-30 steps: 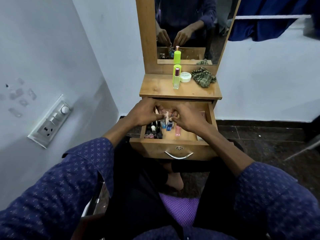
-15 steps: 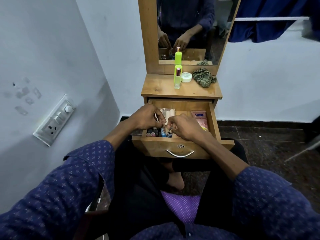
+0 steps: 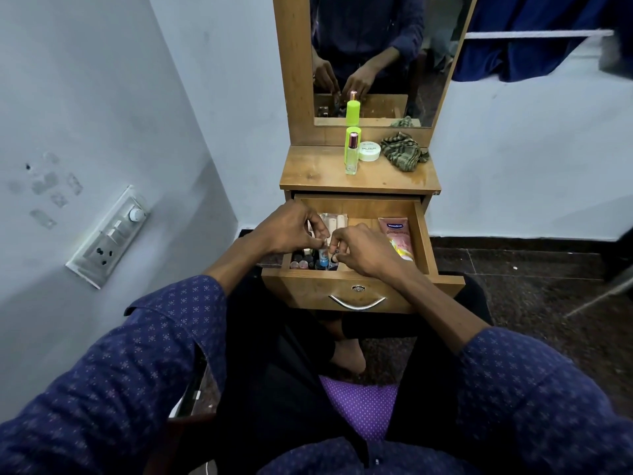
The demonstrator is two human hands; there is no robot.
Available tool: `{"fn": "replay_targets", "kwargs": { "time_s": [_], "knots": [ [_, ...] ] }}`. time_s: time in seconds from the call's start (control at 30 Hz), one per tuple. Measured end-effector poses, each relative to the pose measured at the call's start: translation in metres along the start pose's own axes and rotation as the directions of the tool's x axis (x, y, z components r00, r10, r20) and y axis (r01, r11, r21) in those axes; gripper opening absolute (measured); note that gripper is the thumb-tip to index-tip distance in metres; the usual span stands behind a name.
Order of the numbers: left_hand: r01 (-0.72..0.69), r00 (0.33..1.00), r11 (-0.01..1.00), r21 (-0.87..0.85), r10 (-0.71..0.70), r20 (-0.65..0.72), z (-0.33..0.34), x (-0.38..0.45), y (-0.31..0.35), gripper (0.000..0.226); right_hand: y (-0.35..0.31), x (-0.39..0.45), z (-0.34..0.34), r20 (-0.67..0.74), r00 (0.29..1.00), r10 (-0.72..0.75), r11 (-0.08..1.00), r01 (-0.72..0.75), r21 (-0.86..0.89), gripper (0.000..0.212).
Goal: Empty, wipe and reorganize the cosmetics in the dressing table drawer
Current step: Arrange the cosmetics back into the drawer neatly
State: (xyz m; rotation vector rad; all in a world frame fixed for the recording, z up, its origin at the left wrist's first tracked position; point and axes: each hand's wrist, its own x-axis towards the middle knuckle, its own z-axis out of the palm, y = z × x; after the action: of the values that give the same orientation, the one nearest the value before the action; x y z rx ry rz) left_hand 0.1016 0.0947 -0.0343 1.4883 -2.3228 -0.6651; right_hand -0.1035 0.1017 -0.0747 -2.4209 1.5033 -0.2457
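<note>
Both hands worked inside the open drawer (image 3: 421, 234): left hand (image 3: 287, 231) fingers pinched a small blue bottle (image 3: 322, 257), right hand (image 3: 363, 250) fingers pinched a dark bottle (image 3: 334, 258) at the tray's 7 o'clock corner, apparently aligning rows; cloth (image 3: 402, 150) waited on the counter (image 3: 315, 169)

The hands (image 3: 329, 240) hide some small bottles (image 3: 310, 262) (labels unreadable).

Both hands, left (image 3: 286, 231) and right (image 3: 361, 250), pinch small bottles (image 3: 313, 260) inside the open drawer (image 3: 356, 291).

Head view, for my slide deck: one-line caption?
Both hands, left hand and right hand, arrange nail polish bottles in the open drawer.
</note>
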Motion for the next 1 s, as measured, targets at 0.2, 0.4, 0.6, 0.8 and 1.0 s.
{"fn": "replay_targets", "kwargs": {
  "time_s": [0.2, 0.4, 0.6, 0.8, 1.0],
  "knots": [
    [0.013, 0.997, 1.000, -0.023, -0.011, 0.078, -0.003, -0.006, 0.000, 0.010, -0.001, -0.002, 0.001, 0.008, 1.000, 0.012, 1.000, -0.012, 0.027, 0.019],
    [0.021, 0.996, 1.000, -0.006, -0.020, 0.088, 0.004, -0.011, -0.005, 0.014, -0.004, -0.005, 0.001, 0.045, 0.999, 0.005, 0.998, -0.008, 0.061, 0.014],
    [0.001, 0.997, 0.999, 0.049, -0.005, 0.077, 0.006, -0.008, -0.004, 0.018, -0.006, -0.005, 0.003, 0.091, 0.996, 0.024, 0.998, -0.030, 0.058, 0.019],
    [0.032, 0.995, 0.996, 0.089, -0.040, 0.095, 0.008, -0.010, -0.009, 0.019, -0.006, 0.000, 0.004, 0.088, 0.995, 0.037, 0.995, -0.045, 0.092, 0.014],
    [0.054, 0.980, 0.985, 0.163, -0.084, 0.183, 0.019, -0.011, -0.013, 0.025, -0.006, 0.004, 0.009, 0.120, 0.992, 0.034, 0.977, -0.058, 0.206, 0.011]
  ]
}}
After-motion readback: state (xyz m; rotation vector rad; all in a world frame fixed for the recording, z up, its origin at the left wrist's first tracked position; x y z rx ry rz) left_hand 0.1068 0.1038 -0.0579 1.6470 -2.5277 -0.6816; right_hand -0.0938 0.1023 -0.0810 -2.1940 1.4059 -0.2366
